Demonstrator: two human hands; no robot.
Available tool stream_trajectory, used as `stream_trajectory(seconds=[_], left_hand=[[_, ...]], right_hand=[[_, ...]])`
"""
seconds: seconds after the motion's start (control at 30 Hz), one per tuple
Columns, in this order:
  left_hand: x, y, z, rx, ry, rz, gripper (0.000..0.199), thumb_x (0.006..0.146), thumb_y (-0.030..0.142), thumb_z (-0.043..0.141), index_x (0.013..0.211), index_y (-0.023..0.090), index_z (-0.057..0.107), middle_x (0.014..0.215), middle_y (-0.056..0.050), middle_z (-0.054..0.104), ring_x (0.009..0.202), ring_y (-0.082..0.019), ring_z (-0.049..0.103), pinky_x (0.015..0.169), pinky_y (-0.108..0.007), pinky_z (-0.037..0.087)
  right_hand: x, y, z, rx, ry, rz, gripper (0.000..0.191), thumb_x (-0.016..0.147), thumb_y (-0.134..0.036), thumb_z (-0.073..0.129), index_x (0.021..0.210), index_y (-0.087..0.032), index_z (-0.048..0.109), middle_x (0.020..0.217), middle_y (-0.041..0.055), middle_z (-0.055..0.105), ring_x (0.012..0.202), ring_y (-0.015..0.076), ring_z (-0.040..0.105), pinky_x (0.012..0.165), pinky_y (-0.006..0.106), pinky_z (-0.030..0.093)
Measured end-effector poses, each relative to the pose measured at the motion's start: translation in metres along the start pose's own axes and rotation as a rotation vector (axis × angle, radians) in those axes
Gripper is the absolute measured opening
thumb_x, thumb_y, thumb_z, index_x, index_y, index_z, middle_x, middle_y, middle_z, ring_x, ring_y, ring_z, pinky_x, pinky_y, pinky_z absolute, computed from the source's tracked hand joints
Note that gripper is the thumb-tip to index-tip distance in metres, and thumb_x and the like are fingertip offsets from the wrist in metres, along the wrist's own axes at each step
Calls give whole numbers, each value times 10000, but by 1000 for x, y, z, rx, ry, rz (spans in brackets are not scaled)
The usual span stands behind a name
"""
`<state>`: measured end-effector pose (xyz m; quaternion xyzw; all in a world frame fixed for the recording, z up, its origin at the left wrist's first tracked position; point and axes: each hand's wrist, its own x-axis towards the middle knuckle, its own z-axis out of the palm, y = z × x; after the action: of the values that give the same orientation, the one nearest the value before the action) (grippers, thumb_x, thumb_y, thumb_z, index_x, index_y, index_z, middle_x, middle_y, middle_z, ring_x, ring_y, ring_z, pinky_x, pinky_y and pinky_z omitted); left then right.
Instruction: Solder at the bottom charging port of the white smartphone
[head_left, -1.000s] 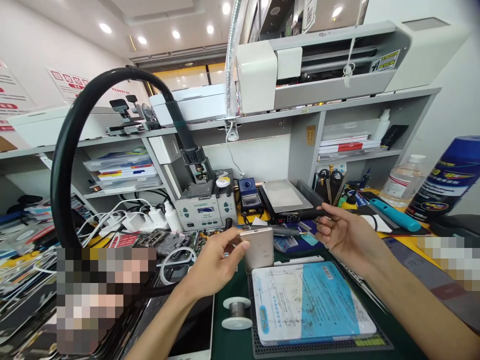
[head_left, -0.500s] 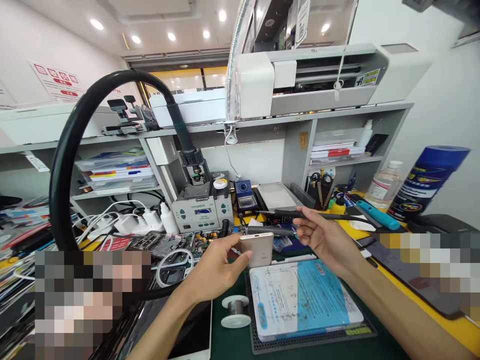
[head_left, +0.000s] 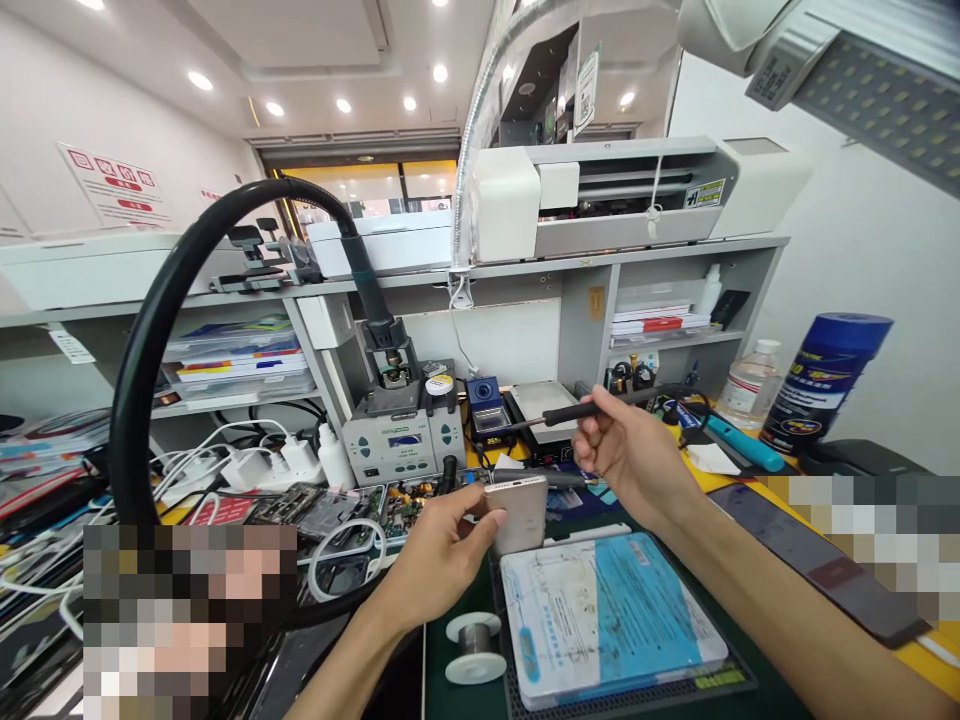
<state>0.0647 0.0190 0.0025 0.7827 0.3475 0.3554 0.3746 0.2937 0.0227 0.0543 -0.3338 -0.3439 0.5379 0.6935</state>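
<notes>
My left hand pinches a light gold smartphone by its left edge. It stands upright, with its charging-port end on top and its back towards me. In my right hand is a soldering iron, gripped like a pen, its tip pointing left and slightly down. That tip is above the phone and apart from it, in front of the soldering station. Just nearer to me than the phone lies a blue and white flat packet on a dark mat.
A spool of solder wire stands left of the packet. A thick black hose arches over the left side. Circuit boards and white cables clutter the left. A blue spray can, a clear bottle and a dark phone are at right.
My right hand has raised the soldering iron's handle, so the tip now slopes down to the left. The left hand still holds the smartphone. The view has shifted, bringing a lamp in at top right.
</notes>
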Motion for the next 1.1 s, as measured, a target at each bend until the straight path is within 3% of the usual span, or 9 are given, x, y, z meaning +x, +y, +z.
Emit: stream_trajectory(seconds=[0.13,0.37,1.1], left_hand=[[0,-3,6,-40,8,14,327,1014,401,493,761,194,514,720,31,486,657,-122,383,591,-236,334],[0,-6,16,-63,-7,1,276,1012,407,504,857,197,590,879,-37,658,796,-176,543,709,-262,449],[0,-18,25,-50,43,-19,298,997,430,543,806,203,579,809,-17,647,860,-205,616,829,-302,500]], right_hand=[[0,10,4,0,10,27,298,776,-421,843,770,-198,646,559,-45,549,457,128,559,367,216,421],[-5,17,-8,-3,47,69,298,768,-427,846,758,-206,647,557,-49,536,457,120,535,378,217,422],[-13,14,-12,-68,77,-44,356,784,-511,817,760,-204,638,511,-30,588,377,134,539,352,228,392]])
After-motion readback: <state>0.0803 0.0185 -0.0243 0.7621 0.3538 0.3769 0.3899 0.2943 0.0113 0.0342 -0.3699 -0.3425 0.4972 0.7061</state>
